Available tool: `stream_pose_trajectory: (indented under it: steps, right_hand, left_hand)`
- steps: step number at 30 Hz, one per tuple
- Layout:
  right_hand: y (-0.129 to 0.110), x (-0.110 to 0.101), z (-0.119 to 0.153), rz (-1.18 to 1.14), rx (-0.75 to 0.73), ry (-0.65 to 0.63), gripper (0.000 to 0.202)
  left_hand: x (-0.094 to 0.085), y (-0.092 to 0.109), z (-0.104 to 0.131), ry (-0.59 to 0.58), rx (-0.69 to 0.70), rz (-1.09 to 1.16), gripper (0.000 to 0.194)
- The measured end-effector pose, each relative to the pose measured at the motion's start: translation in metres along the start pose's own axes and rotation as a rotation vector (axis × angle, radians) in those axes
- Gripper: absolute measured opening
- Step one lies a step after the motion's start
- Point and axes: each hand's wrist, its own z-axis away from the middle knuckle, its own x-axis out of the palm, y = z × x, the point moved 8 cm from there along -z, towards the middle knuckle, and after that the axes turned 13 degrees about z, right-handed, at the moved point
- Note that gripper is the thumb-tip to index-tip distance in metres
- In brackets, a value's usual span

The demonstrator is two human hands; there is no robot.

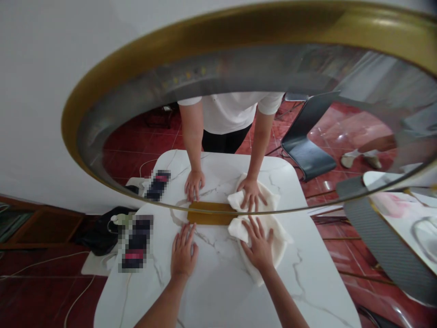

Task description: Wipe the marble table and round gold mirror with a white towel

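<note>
Palm down on the white marble-patterned table, my left hand lies with its fingers stretched forward, near the gold base of a mirror. My right hand rests with spread fingers on a crumpled white cloth, pressing it against the tabletop to the right of that base. Above both hands looms the large oval mirror in a gold frame. Its glass reflects both arms, a white shirt, the cloth and the tabletop.
A blurred-out dark phone-like object lies at the table's left edge with a cable. Beyond it sits a black bag. At right are a grey ribbed chair back and another white table. The mirror also reflects a black chair and another person's feet.
</note>
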Motion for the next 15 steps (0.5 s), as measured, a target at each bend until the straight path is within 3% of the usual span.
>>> stream_pose_trajectory:
  steps: [4,9,15]
  right_hand:
    - [-0.007,-0.003,0.003,-0.013,-0.044,-0.033,0.059]
    - [0.010,-0.005,0.000,-0.005,0.169,-0.046,0.055]
    - [-0.017,-0.007,0.004,-0.066,-0.187,-0.028,0.062]
  left_hand:
    - [0.001,-0.001,0.000,0.012,0.020,0.002,0.063]
    - [0.001,-0.001,-0.001,0.006,0.017,-0.010,0.062]
    - [0.000,0.000,-0.001,0.011,0.024,-0.011,0.063]
